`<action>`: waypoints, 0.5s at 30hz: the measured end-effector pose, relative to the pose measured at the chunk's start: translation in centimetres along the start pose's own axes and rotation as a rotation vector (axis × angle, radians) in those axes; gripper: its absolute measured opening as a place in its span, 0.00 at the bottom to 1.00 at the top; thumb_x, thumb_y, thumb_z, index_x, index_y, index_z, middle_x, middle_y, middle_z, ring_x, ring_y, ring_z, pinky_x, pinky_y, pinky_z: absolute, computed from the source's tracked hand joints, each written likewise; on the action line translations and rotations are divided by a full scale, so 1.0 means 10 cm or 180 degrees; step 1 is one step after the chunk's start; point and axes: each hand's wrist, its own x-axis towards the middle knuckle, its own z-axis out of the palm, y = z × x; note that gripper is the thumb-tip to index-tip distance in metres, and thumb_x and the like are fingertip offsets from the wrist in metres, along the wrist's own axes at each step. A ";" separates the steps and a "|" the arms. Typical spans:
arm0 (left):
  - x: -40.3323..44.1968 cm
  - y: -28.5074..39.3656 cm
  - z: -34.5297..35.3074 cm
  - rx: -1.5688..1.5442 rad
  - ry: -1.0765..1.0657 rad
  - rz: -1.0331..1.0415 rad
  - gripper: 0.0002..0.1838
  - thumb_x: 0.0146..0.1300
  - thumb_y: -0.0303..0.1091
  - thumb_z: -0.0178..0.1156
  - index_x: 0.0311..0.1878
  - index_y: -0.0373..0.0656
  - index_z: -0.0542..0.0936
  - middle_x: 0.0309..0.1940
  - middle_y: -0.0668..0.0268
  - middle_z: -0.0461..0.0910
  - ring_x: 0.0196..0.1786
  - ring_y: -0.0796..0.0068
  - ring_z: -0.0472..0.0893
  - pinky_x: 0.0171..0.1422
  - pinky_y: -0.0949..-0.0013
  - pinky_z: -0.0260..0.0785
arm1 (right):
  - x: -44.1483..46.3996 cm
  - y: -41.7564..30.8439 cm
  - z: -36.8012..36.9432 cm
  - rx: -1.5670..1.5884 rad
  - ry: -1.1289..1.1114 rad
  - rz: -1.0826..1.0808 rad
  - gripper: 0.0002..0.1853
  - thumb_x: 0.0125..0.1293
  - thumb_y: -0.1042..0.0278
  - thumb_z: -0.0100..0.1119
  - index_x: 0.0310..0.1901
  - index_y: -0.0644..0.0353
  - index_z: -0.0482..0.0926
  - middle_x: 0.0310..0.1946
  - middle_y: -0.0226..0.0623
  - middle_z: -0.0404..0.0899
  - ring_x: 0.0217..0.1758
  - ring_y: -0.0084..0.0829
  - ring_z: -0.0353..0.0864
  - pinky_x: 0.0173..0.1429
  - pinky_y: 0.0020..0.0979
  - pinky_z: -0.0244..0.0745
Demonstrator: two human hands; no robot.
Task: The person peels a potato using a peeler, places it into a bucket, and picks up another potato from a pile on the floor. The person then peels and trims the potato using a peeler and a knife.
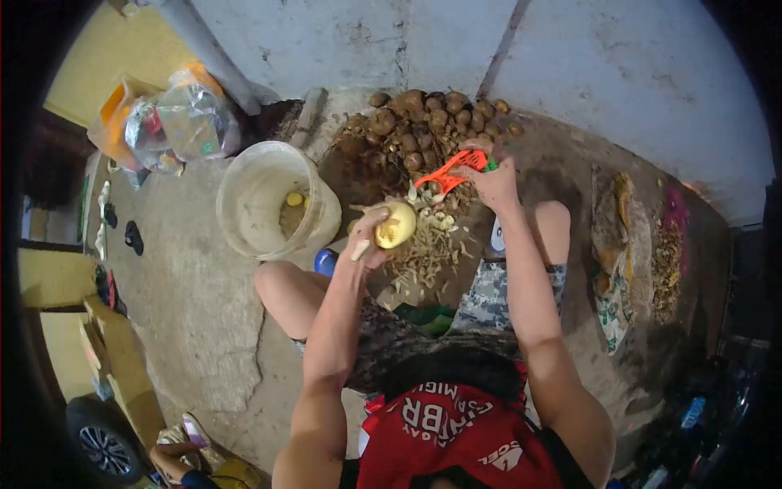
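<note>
My left hand (371, 240) is wrapped round a pale, mostly peeled potato (395, 226), with a darker patch on its face. A bit of peel sticks near the wrist. To the upper right, my right hand (494, 182) is closed on a bright orange peeler (448, 173) with a green part by the fingers. The tool is apart from the potato, and its blade is hard to make out. Beneath both hands lies a heap of peelings (428, 253) on the floor. Beyond them is a pile of unpeeled brown potatoes (432, 122).
A white bucket (230, 208) at left holds a peeled potato (295, 199). Filled plastic bags (195, 122) stand by the wall. On the right lies a sack (612, 244) beside more scraps (668, 269). Another person's arm (171, 458) and a car wheel (104, 440) are at lower left.
</note>
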 end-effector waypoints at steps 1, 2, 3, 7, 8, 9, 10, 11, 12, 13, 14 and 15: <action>-0.01 0.07 0.00 0.0230 -0.0358 0.0289 0.29 0.57 0.52 0.61 0.53 0.37 0.73 0.32 0.62 0.79 0.27 0.73 0.79 0.22 0.72 0.71 | 0.00 0.06 0.01 0.0092 -0.0042 0.0025 0.20 0.48 0.79 0.76 0.45 0.63 0.82 0.39 0.34 0.85 0.42 0.23 0.81 0.49 0.30 0.77; 0.00 0.08 0.04 0.0176 -0.0328 0.0654 0.30 0.56 0.54 0.64 0.53 0.40 0.73 0.33 0.64 0.78 0.29 0.74 0.78 0.26 0.72 0.71 | 0.00 0.09 0.03 0.0191 -0.0083 0.0040 0.20 0.49 0.78 0.76 0.45 0.64 0.82 0.39 0.34 0.85 0.42 0.23 0.81 0.49 0.30 0.78; 0.01 0.09 0.11 0.0131 -0.0300 0.1029 0.31 0.56 0.56 0.66 0.53 0.43 0.73 0.34 0.65 0.78 0.32 0.76 0.77 0.29 0.72 0.71 | 0.00 0.09 0.05 0.0200 -0.0089 0.0030 0.20 0.49 0.78 0.76 0.45 0.64 0.82 0.39 0.34 0.85 0.42 0.23 0.81 0.49 0.30 0.78; 0.18 0.07 0.13 -0.1247 0.1175 0.1059 0.22 0.65 0.57 0.58 0.47 0.47 0.76 0.31 0.67 0.75 0.32 0.72 0.72 0.30 0.72 0.68 | -0.06 -0.12 0.09 0.0009 -0.0038 -0.0003 0.20 0.48 0.78 0.76 0.44 0.65 0.81 0.39 0.35 0.84 0.42 0.22 0.81 0.49 0.30 0.77; 0.25 0.00 -0.17 -0.1457 0.0636 0.0834 0.19 0.70 0.54 0.52 0.44 0.46 0.76 0.32 0.65 0.77 0.32 0.70 0.74 0.29 0.73 0.67 | -0.07 -0.19 0.09 -0.0291 -0.0020 0.0025 0.20 0.47 0.77 0.77 0.44 0.65 0.81 0.39 0.35 0.84 0.42 0.23 0.81 0.49 0.30 0.77; 0.24 0.00 -0.17 -0.1461 0.0643 0.0849 0.19 0.70 0.54 0.52 0.44 0.46 0.76 0.32 0.65 0.77 0.32 0.70 0.74 0.29 0.73 0.67 | -0.05 -0.11 0.10 -0.0287 -0.0036 0.0021 0.20 0.47 0.77 0.77 0.44 0.65 0.81 0.39 0.35 0.84 0.42 0.23 0.81 0.49 0.30 0.77; 0.24 0.00 -0.16 -0.1382 0.0663 0.0764 0.18 0.71 0.52 0.52 0.43 0.46 0.76 0.32 0.65 0.78 0.31 0.70 0.76 0.28 0.72 0.67 | -0.03 0.01 0.10 -0.0025 -0.0074 0.0080 0.21 0.47 0.76 0.78 0.44 0.65 0.81 0.39 0.36 0.84 0.41 0.24 0.81 0.49 0.30 0.77; 0.24 -0.01 -0.14 -0.1298 0.0680 0.0675 0.17 0.72 0.50 0.51 0.41 0.46 0.76 0.31 0.66 0.79 0.29 0.70 0.78 0.27 0.71 0.67 | -0.01 0.14 0.09 0.0239 -0.0105 0.0139 0.21 0.47 0.74 0.78 0.44 0.65 0.82 0.39 0.36 0.84 0.41 0.24 0.81 0.50 0.31 0.77; 0.17 0.08 0.09 -0.1219 0.0806 0.0688 0.16 0.72 0.49 0.49 0.41 0.46 0.76 0.30 0.66 0.79 0.26 0.72 0.76 0.23 0.72 0.66 | -0.02 0.05 0.09 0.0241 -0.0101 0.0142 0.21 0.47 0.74 0.78 0.44 0.65 0.82 0.39 0.36 0.84 0.41 0.24 0.81 0.50 0.31 0.77; 0.18 0.02 -0.06 -0.1212 0.0816 0.0663 0.16 0.72 0.49 0.49 0.41 0.46 0.76 0.30 0.66 0.79 0.26 0.72 0.76 0.23 0.72 0.66 | -0.08 -0.15 0.10 -0.0267 -0.0009 -0.0058 0.21 0.47 0.73 0.79 0.44 0.65 0.82 0.39 0.36 0.84 0.41 0.25 0.81 0.50 0.31 0.77; 0.22 -0.06 -0.31 -0.1146 0.0808 0.0551 0.16 0.72 0.49 0.49 0.41 0.46 0.76 0.30 0.66 0.78 0.26 0.73 0.76 0.23 0.72 0.66 | -0.11 -0.26 0.09 -0.0784 0.0069 -0.0268 0.21 0.47 0.71 0.79 0.44 0.65 0.82 0.39 0.36 0.84 0.41 0.25 0.81 0.50 0.31 0.77; 0.27 -0.07 -0.43 -0.1081 0.0776 0.0472 0.15 0.72 0.48 0.49 0.42 0.46 0.76 0.30 0.66 0.78 0.26 0.74 0.76 0.23 0.72 0.67 | -0.09 -0.20 0.09 -0.0791 0.0065 -0.0296 0.21 0.47 0.71 0.79 0.44 0.65 0.82 0.39 0.36 0.84 0.41 0.25 0.81 0.50 0.31 0.77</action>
